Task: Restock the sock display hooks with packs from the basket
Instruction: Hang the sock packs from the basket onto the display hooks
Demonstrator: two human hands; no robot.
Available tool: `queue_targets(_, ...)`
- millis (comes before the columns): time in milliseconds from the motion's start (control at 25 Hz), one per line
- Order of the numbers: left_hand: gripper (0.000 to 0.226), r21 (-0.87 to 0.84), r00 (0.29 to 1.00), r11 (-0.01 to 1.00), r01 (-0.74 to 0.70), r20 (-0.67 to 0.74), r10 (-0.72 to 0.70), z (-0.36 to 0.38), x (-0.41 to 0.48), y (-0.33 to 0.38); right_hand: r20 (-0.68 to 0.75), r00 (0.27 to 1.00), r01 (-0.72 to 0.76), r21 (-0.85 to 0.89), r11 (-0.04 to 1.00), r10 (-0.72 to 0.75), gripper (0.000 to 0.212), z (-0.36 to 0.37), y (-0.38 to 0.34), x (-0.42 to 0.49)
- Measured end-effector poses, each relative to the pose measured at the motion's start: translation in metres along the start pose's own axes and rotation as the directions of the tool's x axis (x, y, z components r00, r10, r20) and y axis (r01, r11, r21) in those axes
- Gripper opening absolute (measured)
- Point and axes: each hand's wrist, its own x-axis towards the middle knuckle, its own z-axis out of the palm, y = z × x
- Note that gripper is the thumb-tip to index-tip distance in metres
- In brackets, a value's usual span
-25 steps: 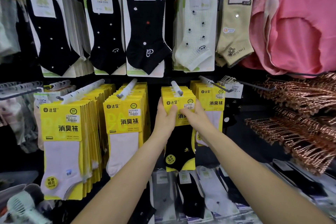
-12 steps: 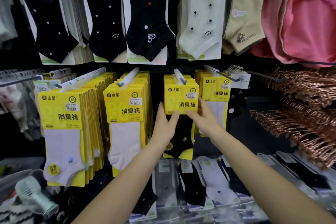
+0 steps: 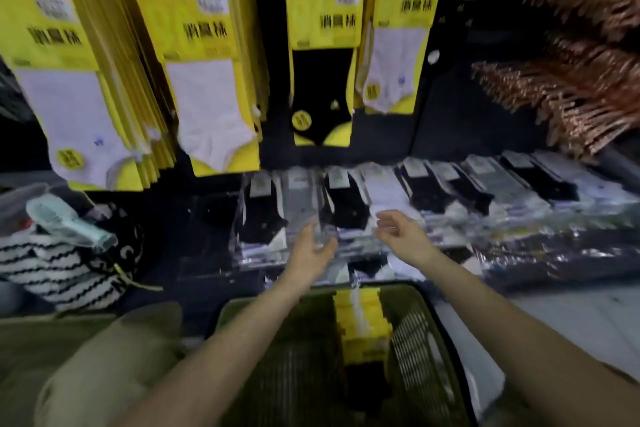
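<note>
Between packs: one hung, the next not yet picked. Left hand [image 3: 311, 248] is empty, fingers loosely apart. Right hand [image 3: 401, 236], just beside it, is the same. Yellow packs [image 3: 360, 322] lie near, in the basket [image 3: 412, 333]. The next move is probably a reach down for one. Half a second earlier both hands were up at the black-sock pack [image 3: 322, 45]; the view has since tipped down.

Above my left hand [image 3: 311, 250]: hung pack [image 3: 322, 10], yellow card, black sock. Below my right hand [image 3: 403, 236]: olive basket [image 3: 441, 340], loose pack [image 3: 362, 322] yellow. Far left of my left hand: black-and-white wavy-striped fabric [image 3: 52, 267].
</note>
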Motion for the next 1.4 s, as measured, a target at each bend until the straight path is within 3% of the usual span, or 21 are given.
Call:
queue_targets(120, 0.046, 0.112, 0.994, 0.991, 0.074, 0.072, -0.083, 0.03, -0.007, -0.042, 0.06, 0.991, -0.114, -0.061, 0.992, 0.118, 0.037, 0.009, 0.055, -0.013)
queue_targets(200, 0.04, 0.203, 0.982, 0.973, 0.106, 0.132, -0.135, 0.05, -0.013, -0.068, 0.159, 0.972, -0.116, -0.315, 0.942, 0.173, 0.038, 0.017, 0.086, -0.02)
queue_targets(280, 0.037, 0.289, 0.969, 0.95, 0.119, 0.174, -0.174, 0.065, -0.02, -0.089, 0.234, 0.95, -0.081, -0.455, 0.887, 0.207, 0.04, 0.028, 0.108, -0.026)
queue_targets(440, 0.042, 0.411, 0.952, 0.903, 0.126, 0.206, -0.227, 0.08, -0.029, -0.109, 0.293, 0.927, -0.059, -0.503, 0.862, 0.235, 0.049, 0.049, 0.133, -0.036)
queue_targets(760, 0.039, 0.413, 0.951, 0.904, 0.112, 0.22, -0.219, 0.085, -0.026, -0.113, 0.205, 0.961, -0.027, -0.602, 0.798, 0.188, 0.064, 0.068, 0.141, -0.045)
queue_targets(1000, 0.039, 0.402, 0.943, 0.914, 0.05, 0.282, -0.176, 0.089, -0.034, -0.118, 0.219, 0.961, 0.085, -0.816, 0.571, 0.17, 0.065, 0.069, 0.139, -0.053)
queue_targets(1200, 0.071, 0.338, 0.969, 0.941, 0.029, 0.223, -0.11, 0.083, -0.044, -0.116, 0.219, 0.964, 0.057, -0.727, 0.684, 0.153, 0.05, 0.06, 0.132, -0.052)
queue_targets(1320, 0.084, 0.354, 0.96, 0.934, 0.046, 0.244, -0.14, 0.066, -0.043, -0.113, 0.256, 0.956, 0.066, -0.661, 0.748, 0.141, 0.061, 0.049, 0.115, -0.046)
queue_targets(1400, 0.078, 0.308, 0.96, 0.949, 0.067, 0.238, -0.145, 0.054, -0.042, -0.108, 0.283, 0.951, 0.063, -0.57, 0.819, 0.123, 0.069, 0.04, 0.098, -0.042)
